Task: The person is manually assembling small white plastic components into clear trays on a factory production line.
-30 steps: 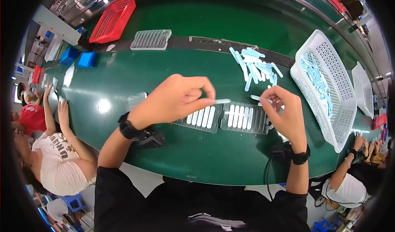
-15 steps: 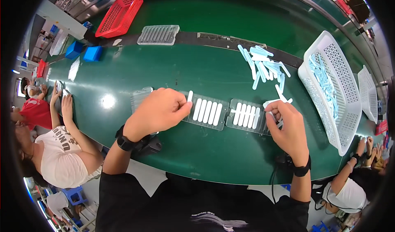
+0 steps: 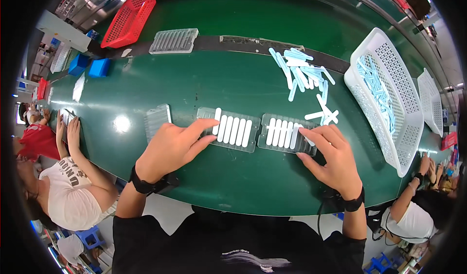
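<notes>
Two clear plastic trays with slots lie side by side before me. The left tray holds a row of white flat sticks; the right tray holds a similar row, one stick pale blue. At the left end of the first row, my left hand has thumb and index finger on a white stick whose upper end sticks out past the row. Over the right part of the other tray, my right hand has its thumb and index finger at a white stick, partly covered by the fingers.
Loose white and light-blue sticks lie beyond the right tray, with several nearer. At right stands a white basket of blue sticks. Other clear trays, a red basket and blue bins lie leftward. Co-workers sit on both sides.
Both hands have moved down onto the trays. The left hand's stick has tipped from upright toward the row; my right hand has come left from the loose sticks to its tray.
</notes>
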`<act>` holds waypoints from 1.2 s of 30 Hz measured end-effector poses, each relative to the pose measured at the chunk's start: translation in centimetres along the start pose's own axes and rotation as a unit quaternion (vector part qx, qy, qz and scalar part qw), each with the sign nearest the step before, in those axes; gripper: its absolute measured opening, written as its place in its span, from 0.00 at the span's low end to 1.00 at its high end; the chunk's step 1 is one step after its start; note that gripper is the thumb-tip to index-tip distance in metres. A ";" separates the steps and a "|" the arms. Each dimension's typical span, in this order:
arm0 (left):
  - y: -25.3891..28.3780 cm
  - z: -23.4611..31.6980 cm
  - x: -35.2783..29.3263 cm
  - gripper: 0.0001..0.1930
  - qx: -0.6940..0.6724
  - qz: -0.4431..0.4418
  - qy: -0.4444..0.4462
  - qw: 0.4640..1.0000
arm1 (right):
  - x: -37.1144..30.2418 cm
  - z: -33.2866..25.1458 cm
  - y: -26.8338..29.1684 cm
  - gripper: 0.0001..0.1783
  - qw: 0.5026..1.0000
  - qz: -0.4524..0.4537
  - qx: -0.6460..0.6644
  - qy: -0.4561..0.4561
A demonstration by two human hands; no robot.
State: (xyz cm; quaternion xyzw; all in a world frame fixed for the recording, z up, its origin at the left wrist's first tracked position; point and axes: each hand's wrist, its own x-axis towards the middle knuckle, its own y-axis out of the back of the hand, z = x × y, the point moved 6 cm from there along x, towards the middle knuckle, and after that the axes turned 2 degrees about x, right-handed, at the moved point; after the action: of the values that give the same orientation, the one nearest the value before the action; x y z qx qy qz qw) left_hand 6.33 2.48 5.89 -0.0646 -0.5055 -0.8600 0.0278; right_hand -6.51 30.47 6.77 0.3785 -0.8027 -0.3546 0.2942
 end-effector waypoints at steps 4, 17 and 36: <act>-0.3 0.5 -0.3 0.20 0.074 -0.035 -0.064 0.995 | 0.1 -0.5 0.0 0.32 1.000 -0.012 -0.022 0.002; -0.7 1.7 -0.7 0.19 0.155 -0.039 -0.123 0.979 | -0.8 -1.0 0.1 0.30 0.992 -0.021 -0.121 0.021; -0.3 1.9 -0.9 0.22 0.150 -0.014 -0.122 0.981 | -1.0 -2.3 -0.9 0.24 0.967 -0.028 -0.240 0.080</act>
State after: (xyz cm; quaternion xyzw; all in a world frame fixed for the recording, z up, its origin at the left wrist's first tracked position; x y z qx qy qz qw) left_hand 7.31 4.24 6.37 -0.1566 -0.6294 -0.7603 -0.0367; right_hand -3.92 30.08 7.15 0.3459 -0.6571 -0.5137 0.4297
